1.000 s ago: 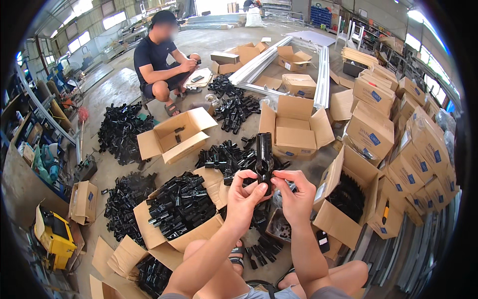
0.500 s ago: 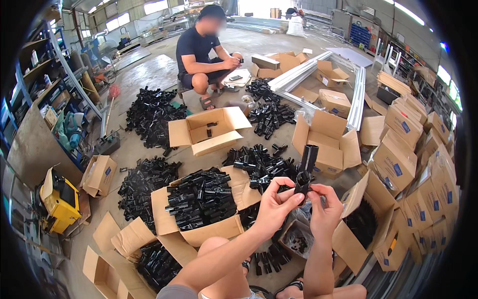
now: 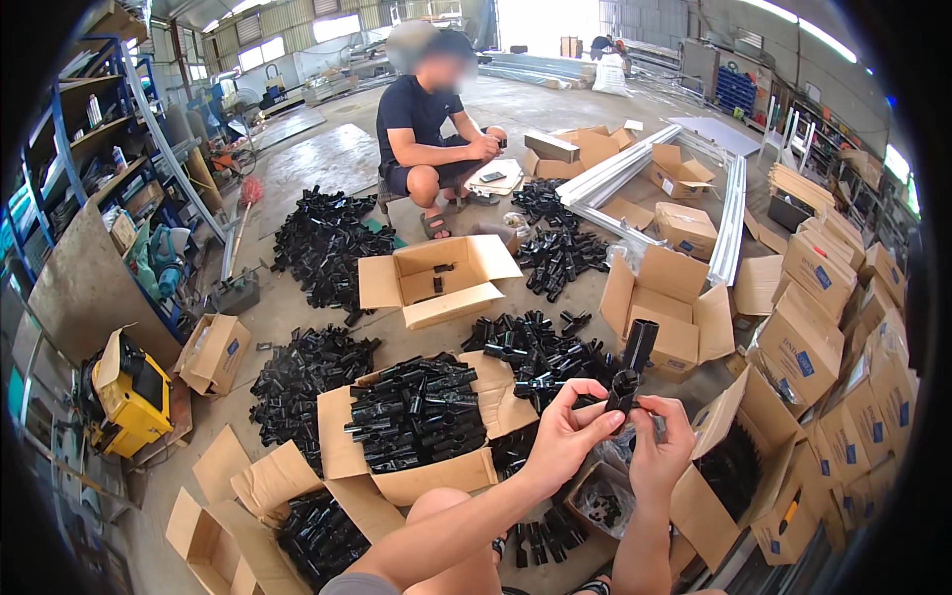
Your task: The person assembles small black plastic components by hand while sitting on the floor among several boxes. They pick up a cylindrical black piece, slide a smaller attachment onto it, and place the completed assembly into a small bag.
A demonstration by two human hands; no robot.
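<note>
Both my hands meet at a black tubular fitting, which stands tilted above the floor, its open tube end up. My left hand pinches the fitting's lower collar between thumb and fingers. On the other side, my right hand has its fingertips closed against the same collar; any small part between them cannot be made out. Below the hands is a small carton with a plastic liner and little dark pieces. An open carton piled with similar black fittings stands to the left of my hands.
Heaps of black fittings lie around the floor. A co-worker sits opposite, beyond an open carton holding a few pieces. Stacked cartons line the right side. A yellow machine stands left, and aluminium frames lie at the back right.
The whole view has shifted, so the scene sits slightly right and lower. My hands keep hold of the fitting, with little visible change in grip.
</note>
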